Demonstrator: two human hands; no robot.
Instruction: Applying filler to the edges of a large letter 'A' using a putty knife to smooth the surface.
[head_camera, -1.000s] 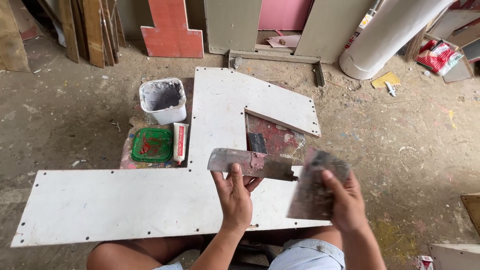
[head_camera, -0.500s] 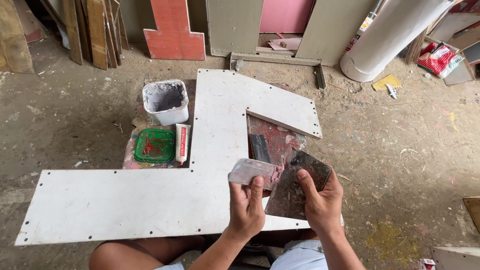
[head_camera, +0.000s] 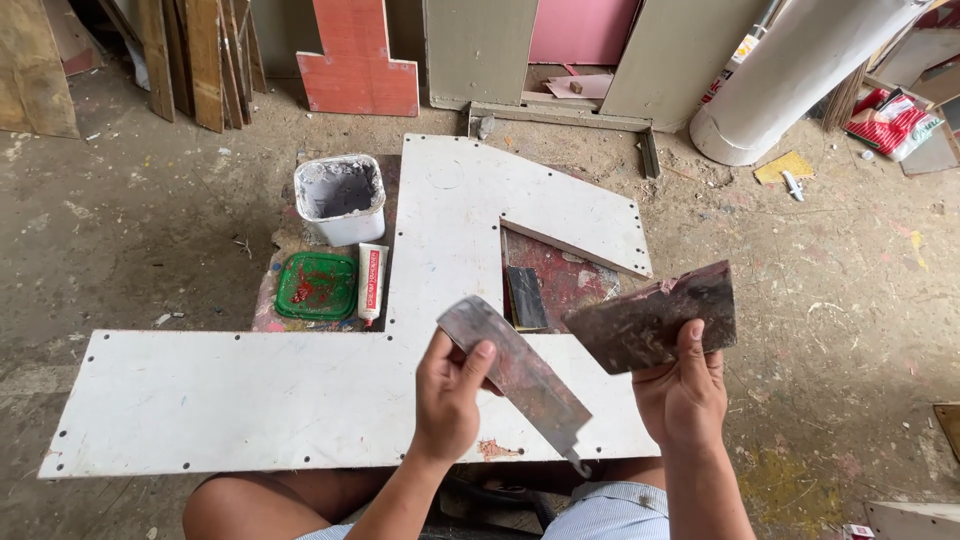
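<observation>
My left hand (head_camera: 450, 395) grips a long flat metal scraper blade (head_camera: 520, 375) that slants down to the right over the white board (head_camera: 250, 400). In my right hand (head_camera: 685, 395) is a wide dark putty blade (head_camera: 655, 320), smeared with dried filler and held up flat above the board's right end. The two blades are apart. The white board is a large cut panel lying on the floor in front of my knees, with a notch in its right side.
A white tub of grey filler (head_camera: 340, 200) stands left of the board's upright part, with a green lid (head_camera: 317, 286) and a white tube (head_camera: 371, 282) just below it. Wooden panels lean at the back. A thick white pipe (head_camera: 790, 75) stands at the back right.
The two blades were together a moment ago; now they are apart. My right hand has lifted the wide blade to the right, and my left hand has turned the long blade to slant down.
</observation>
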